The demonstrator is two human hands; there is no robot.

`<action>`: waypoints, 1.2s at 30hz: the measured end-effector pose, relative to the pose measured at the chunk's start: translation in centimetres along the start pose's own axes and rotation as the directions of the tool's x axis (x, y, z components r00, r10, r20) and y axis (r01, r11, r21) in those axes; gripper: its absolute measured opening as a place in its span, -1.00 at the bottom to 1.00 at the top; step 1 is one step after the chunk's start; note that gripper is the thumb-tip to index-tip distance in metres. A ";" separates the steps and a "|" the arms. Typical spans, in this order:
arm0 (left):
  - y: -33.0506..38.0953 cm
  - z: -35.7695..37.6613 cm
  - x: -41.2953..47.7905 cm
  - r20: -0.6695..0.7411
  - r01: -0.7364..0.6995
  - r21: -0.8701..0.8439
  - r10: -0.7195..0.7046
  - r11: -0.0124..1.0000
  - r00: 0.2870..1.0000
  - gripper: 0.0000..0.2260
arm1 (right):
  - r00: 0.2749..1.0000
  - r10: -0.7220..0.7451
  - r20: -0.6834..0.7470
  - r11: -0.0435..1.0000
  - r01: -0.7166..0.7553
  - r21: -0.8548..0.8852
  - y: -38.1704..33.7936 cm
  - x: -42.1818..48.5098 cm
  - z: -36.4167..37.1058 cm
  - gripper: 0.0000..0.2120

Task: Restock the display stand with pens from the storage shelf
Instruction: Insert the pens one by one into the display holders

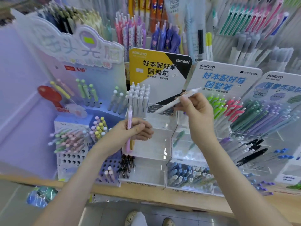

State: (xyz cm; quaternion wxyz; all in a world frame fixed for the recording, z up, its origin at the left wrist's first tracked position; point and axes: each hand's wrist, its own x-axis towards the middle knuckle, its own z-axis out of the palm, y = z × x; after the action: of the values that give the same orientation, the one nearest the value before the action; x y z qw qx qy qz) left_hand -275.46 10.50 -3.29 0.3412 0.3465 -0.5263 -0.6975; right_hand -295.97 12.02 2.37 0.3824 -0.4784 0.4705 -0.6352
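Note:
My left hand (pixel 135 130) is closed around a small bunch of pens (pixel 129 121), a pink one in front and a yellow one behind, held upright. My right hand (pixel 197 110) grips a single white pen (pixel 169 105) tilted, its tip down-left over the perforated holder (pixel 156 109) of the yellow-and-black display stand (pixel 156 66). A cluster of white pens (pixel 138 97) stands in the left part of that holder. The clear acrylic tiers (pixel 158 144) below it hold few pens.
A purple stand (pixel 73 62) with pastel pens sits at the left. A blue-and-white stand (pixel 224 79) with green, pink and purple pens is at the right. Black pens (pixel 127 165) lie low in the middle. Hanging pens fill the back wall. A wooden shelf edge (pixel 146 194) runs in front.

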 end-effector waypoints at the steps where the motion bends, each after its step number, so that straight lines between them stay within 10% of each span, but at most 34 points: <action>1: 0.4 -0.8 -0.1 -0.027 -0.018 0.000 0.018 1.000 0.999 -0.76 | 0.999 -0.030 -0.016 0.999 0.029 -0.044 0.1 0.7 0.4 -0.87; 6: 2.2 -2.4 0.0 -0.050 -0.077 0.062 0.080 0.995 0.996 -0.80 | 0.996 -0.091 0.016 0.870 0.087 -0.486 3.9 3.2 2.3 -0.92; 15: 2.7 -2.8 1.2 -0.034 -0.059 0.094 0.063 0.994 0.997 -0.83 | 0.974 -0.027 0.225 0.676 0.184 -0.714 5.3 5.3 4.4 -0.87; 30: 1.7 -1.1 2.2 0.035 -0.037 0.069 0.035 0.997 0.999 -0.79 | 0.950 0.121 0.288 0.643 0.146 -0.752 6.0 6.0 3.7 -0.85; 36: 1.0 0.2 1.8 0.083 0.011 0.112 -0.020 0.994 0.996 -0.85 | 0.971 0.070 0.229 0.848 0.063 -0.527 3.8 1.6 2.4 -0.75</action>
State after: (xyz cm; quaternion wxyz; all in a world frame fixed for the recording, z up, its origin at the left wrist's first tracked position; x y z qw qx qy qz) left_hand -276.40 8.89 -2.51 0.2935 0.3394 -0.5755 -0.6837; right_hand -293.94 8.96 -0.68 0.2905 -0.6375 0.5787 -0.4175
